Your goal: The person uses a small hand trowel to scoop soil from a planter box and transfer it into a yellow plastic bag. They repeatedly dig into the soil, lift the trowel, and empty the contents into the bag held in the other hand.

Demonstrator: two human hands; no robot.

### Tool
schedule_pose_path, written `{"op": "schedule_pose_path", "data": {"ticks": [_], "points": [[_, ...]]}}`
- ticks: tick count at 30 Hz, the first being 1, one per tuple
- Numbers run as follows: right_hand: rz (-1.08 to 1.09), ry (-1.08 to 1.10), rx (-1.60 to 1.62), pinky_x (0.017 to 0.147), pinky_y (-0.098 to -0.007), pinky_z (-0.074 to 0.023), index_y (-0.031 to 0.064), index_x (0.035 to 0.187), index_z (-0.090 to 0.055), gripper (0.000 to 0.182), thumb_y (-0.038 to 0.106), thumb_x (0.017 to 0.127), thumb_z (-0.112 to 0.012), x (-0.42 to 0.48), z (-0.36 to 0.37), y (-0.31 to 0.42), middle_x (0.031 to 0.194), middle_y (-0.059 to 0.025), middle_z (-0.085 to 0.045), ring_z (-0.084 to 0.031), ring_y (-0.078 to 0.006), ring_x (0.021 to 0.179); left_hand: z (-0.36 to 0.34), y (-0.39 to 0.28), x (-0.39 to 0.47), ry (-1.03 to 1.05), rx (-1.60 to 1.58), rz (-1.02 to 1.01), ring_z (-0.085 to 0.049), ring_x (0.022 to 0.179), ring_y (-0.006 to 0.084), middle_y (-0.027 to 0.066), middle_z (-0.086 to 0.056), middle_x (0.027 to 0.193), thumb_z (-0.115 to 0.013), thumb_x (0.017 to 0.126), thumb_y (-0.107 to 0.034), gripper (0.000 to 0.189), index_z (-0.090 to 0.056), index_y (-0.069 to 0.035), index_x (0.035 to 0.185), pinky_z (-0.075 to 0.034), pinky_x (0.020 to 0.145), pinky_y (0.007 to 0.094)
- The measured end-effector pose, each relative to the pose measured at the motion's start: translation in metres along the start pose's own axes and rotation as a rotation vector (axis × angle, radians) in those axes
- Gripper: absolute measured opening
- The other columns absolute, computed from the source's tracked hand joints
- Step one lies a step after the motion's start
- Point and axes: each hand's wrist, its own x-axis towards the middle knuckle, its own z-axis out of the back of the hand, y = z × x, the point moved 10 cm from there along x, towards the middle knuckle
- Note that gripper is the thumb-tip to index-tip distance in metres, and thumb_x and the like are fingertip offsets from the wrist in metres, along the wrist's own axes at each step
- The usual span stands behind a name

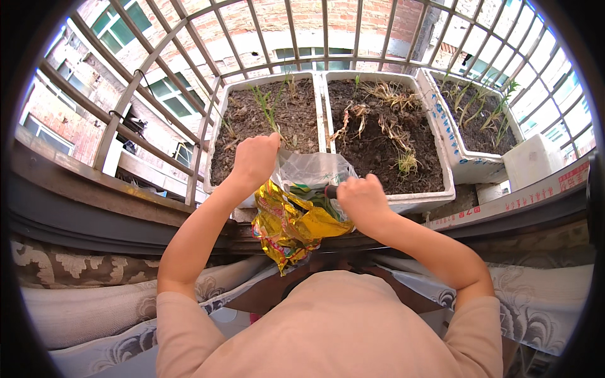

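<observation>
My left hand (pixel 257 158) is closed on the upper left edge of a clear plastic bag (pixel 309 167) with green print. Gold foil packaging (pixel 288 227) with coloured print hangs crumpled below it, over the front ledge. My right hand (pixel 365 203) grips a tool's dark handle (pixel 332 191), whose working end is hidden in the bag. The bag overlaps the front edges of two white foam planter boxes. Brown soil and thin green shoots fill the left box (pixel 215 156). Withered plants lie on dark, disturbed soil in the middle box (pixel 444 184).
A third foam box (pixel 461 160) with leafy shoots stands at the right, beside a white foam block (pixel 536 158). Metal bars (pixel 326 28) enclose the ledge. The dark window frame (pixel 94 227) runs along the front, with patterned curtains (pixel 85 307) bunched on both sides.
</observation>
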Motion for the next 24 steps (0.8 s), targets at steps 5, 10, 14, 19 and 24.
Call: {"op": "schedule_pose_path", "data": {"ticks": [5, 10, 14, 19, 24], "points": [[-0.154, 0.125, 0.109, 0.059, -0.0304, -0.0375, 0.0065, 0.079, -0.056, 0.015, 0.008, 0.065, -0.061, -0.035, -0.003, -0.023, 0.071, -0.0049, -0.056, -0.058, -0.0183, 0.063, -0.003, 0.0, -0.001, 0.046, 0.002, 0.051, -0.059, 0.068, 0.0307, 0.0107, -0.06, 0.069, -0.05, 0.077, -0.01, 0.005, -0.054, -0.006, 0.078, -0.045, 0.06, 0.0411], [-0.315, -0.035, 0.193, 0.055, -0.0319, -0.0392, 0.0059, 0.079, -0.053, 0.018, 0.006, 0.063, -0.06, -0.052, -0.003, -0.032, 0.069, -0.0061, -0.054, -0.058, -0.0199, 0.058, -0.001, -0.004, 0.001, 0.026, 0.015, 0.033, -0.059, 0.068, 0.0304, 0.0105, -0.06, 0.069, -0.052, 0.077, -0.01, 0.005, -0.054, -0.006, 0.078, -0.045, 0.06, 0.0408], [-0.362, -0.015, 0.316, 0.055, -0.0336, -0.0419, 0.0056, 0.079, -0.053, 0.017, 0.006, 0.064, -0.06, -0.061, -0.007, -0.036, 0.068, -0.0076, -0.055, -0.058, -0.0217, 0.059, -0.001, -0.006, -0.001, 0.02, 0.003, 0.019, -0.059, 0.067, 0.0301, 0.0104, -0.06, 0.068, -0.054, 0.078, -0.011, 0.005, -0.054, -0.007, 0.078, -0.045, 0.059, 0.0406], [-0.378, -0.02, 0.368, 0.056, -0.0363, -0.0441, 0.0064, 0.079, -0.054, 0.016, 0.009, 0.065, -0.061, -0.065, -0.005, -0.041, 0.068, -0.0092, -0.055, -0.059, -0.0249, 0.061, 0.005, -0.011, 0.002, 0.031, 0.008, 0.044, -0.059, 0.069, 0.0288, 0.0091, -0.061, 0.074, -0.054, 0.079, -0.013, 0.007, -0.054, -0.007, 0.081, -0.045, 0.06, 0.0392], [-0.494, -0.015, 0.63, 0.057, -0.0377, -0.0453, 0.0133, 0.097, -0.06, 0.033, 0.021, 0.066, -0.069, -0.086, 0.005, -0.067, 0.072, -0.0103, -0.06, -0.059, -0.0285, 0.064, 0.037, -0.04, 0.0, -0.104, -0.115, -0.023, -0.056, 0.085, 0.0263, 0.009, -0.059, 0.093, -0.059, 0.077, -0.012, 0.015, -0.056, -0.006, 0.09, -0.045, 0.071, 0.0352]]}}
